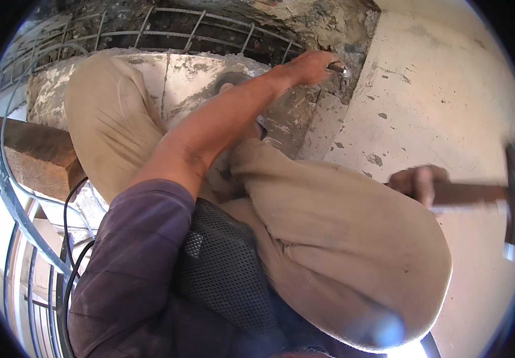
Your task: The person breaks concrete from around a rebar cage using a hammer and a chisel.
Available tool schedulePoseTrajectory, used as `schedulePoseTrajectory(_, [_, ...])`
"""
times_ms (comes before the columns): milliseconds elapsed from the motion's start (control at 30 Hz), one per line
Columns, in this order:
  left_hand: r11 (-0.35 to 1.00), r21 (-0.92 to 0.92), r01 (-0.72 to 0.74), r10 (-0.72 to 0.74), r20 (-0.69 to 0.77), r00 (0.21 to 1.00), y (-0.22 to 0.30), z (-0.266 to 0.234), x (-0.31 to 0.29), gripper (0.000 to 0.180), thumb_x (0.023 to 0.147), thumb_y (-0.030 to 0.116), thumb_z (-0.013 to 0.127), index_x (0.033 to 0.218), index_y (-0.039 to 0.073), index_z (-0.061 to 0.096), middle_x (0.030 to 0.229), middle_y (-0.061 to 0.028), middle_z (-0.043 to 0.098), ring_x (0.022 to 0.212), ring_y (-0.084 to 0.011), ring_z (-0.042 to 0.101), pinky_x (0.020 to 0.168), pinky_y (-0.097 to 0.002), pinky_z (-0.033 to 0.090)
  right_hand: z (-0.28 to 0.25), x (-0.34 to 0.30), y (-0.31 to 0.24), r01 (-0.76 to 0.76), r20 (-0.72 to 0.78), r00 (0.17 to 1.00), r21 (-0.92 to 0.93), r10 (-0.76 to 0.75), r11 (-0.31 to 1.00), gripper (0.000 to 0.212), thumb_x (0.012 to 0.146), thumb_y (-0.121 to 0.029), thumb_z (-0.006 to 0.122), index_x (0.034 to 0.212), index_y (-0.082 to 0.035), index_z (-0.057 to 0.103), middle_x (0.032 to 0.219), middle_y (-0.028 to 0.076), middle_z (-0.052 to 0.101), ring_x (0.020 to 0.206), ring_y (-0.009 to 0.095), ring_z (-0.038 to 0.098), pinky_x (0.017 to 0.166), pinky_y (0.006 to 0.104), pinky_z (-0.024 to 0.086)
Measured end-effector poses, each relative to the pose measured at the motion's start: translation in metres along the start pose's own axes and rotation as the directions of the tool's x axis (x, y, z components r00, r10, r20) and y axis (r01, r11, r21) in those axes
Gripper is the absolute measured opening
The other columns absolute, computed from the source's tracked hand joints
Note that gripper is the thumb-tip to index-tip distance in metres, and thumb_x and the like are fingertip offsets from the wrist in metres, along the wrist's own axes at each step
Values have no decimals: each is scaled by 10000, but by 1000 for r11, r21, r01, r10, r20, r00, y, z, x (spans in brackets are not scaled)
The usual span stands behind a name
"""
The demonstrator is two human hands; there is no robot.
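My left arm reaches across my bent knees, and my left hand [312, 67] is closed in a fist at the broken edge of the wall. Out of that fist pokes the short end of a metal chisel [337, 69]; the rest of it is hidden by the fingers. Off to the right, my right hand [423, 182] grips the wooden handle of a hammer [472, 194], partly behind my right knee. The hammer's dark metal head [514, 194] is blurred near the rim of the picture, well apart from the chisel.
A grid of steel rebar [194, 33] runs along the rough, broken masonry [329, 24] at the top. A pale, chipped wall [424, 101] stands on the right. At left are a timber beam [36, 149], a black cable [66, 221] and a curved metal rail [15, 209].
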State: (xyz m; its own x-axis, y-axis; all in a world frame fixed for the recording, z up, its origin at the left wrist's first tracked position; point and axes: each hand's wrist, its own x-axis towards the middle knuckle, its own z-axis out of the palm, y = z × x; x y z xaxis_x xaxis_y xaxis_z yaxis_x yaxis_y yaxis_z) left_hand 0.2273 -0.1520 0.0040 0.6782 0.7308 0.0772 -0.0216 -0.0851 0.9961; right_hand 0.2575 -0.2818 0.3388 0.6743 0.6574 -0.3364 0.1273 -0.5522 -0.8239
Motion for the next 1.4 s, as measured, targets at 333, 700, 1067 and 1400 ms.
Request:
schedulePoseTrajectory(333, [998, 54, 13, -19, 105, 994, -12, 16, -1, 262, 898, 120, 594, 1149, 48, 608, 1034, -232, 676, 1046, -444, 630, 850, -509, 473, 38, 16, 115, -243, -74, 965, -616, 252, 750, 258, 782, -227, 802, 898, -32, 677, 747, 89, 652, 584, 189, 597, 583, 337, 489])
schedulePoseTrajectory(700, [999, 20, 48, -52, 207, 977, 9, 11, 11, 254, 933, 197, 641, 1145, 59, 612, 1070, -226, 677, 1069, -442, 629, 853, -506, 479, -13, 27, 96, -108, -41, 994, -349, 100, 931, 263, 792, -206, 794, 890, -3, 658, 750, 78, 656, 645, 173, 607, 605, 361, 489])
schedulePoseTrajectory(1067, [991, 90, 94, -110, 187, 976, -7, 6, 9, 292, 939, 184, 599, 1207, 69, 606, 1093, -238, 671, 1071, -434, 630, 869, -494, 482, -27, 9, 30, 20, 87, 996, -100, -11, 995, 322, 830, -280, 783, 970, -23, 647, 759, 74, 656, 695, 175, 632, 643, 360, 517])
schedulePoseTrajectory(1400, [986, 166, 9, -44, 205, 978, -15, 23, 10, 321, 910, 132, 616, 1230, 108, 612, 1107, -203, 695, 1096, -396, 650, 905, -511, 483, 3, 15, 142, -245, -1, 952, -604, 307, 758, 312, 924, -326, 668, 1001, -25, 643, 774, 88, 640, 693, 182, 631, 626, 348, 534])
